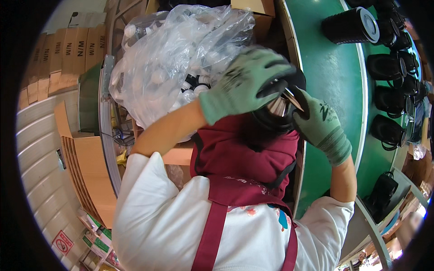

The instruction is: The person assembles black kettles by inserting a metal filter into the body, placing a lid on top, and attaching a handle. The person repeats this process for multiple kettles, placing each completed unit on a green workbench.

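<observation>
Both my hands wear green knit gloves with dark palms. A black round vessel (pixel 273 123) with a shiny metal inside is tilted at my lap, just off the bench edge. My right hand (pixel 322 123) grips its rim from the right, thumb and fingers closed by a bright metal edge. Reaching over the mouth from the left, my left hand (pixel 251 83) has its fingers curled together; what they hold is hidden, and the hand is slightly blurred. To its left, a large clear plastic bag (pixel 169 58) holds several black and white small parts (pixel 197 83).
Along the green bench (pixel 318 58) at right stand several black jugs with handles (pixel 388 100). A ribbed black vessel with a pale round top (pixel 350 25) lies at the far end. Cardboard boxes (pixel 92 167) are stacked at left. A small black bag-like object (pixel 383 189) sits at lower right.
</observation>
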Tool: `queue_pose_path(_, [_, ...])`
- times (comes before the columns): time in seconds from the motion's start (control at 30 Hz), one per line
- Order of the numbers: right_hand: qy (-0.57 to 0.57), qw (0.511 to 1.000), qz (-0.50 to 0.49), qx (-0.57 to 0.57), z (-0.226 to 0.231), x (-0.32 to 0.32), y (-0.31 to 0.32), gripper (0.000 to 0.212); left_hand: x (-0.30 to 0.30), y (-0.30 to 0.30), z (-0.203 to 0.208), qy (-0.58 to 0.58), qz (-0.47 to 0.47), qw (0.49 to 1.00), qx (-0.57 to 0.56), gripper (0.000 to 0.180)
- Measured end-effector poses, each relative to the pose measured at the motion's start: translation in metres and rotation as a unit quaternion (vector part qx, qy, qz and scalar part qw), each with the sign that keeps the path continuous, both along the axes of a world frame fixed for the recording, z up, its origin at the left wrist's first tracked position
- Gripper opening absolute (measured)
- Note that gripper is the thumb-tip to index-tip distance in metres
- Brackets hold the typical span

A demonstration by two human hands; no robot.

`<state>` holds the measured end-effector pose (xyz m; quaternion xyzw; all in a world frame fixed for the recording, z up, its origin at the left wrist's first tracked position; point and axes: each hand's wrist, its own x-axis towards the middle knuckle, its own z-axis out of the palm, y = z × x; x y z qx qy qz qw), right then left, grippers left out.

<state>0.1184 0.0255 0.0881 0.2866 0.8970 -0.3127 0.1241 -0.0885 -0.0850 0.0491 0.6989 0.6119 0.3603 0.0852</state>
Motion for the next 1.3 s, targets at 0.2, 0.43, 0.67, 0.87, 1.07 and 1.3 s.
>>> queue_pose_path(0.2, [-0.012, 0.981, 0.029, 0.192, -0.014, -0.008, -0.029, 0.070, -0.007, 0.021, -0.064, -0.043, -0.103, 0.985, -0.130, 0.028])
queue_pose_path(0.43, [0.359, 0.932, 0.017, -0.047, -0.035, 0.005, -0.005, 0.079, -0.007, 0.008, -0.054, 0.021, -0.123, 0.983, -0.134, 0.027])
queue_pose_path(0.67, [0.380, 0.908, 0.171, -0.034, -0.007, -0.055, -0.068, 0.085, 0.007, 0.039, -0.112, -0.291, -0.196, 0.928, -0.124, 0.050])
queue_pose_path(0.87, [0.526, 0.794, -0.167, -0.256, -0.049, -0.044, -0.034, 0.054, 0.062, 0.036, -0.128, -0.414, 0.048, 0.903, -0.105, 0.053])
queue_pose_path(1.07, [0.398, 0.909, -0.108, 0.061, -0.163, -0.023, 0.002, 0.033, 0.036, 0.054, -0.063, 0.044, 0.233, 0.923, -0.304, 0.081])
queue_pose_path(1.3, [0.336, 0.938, -0.061, 0.064, -0.162, -0.058, -0.009, 0.035, 0.000, 0.046, 0.013, -0.222, -0.100, 0.660, -0.710, 0.034])
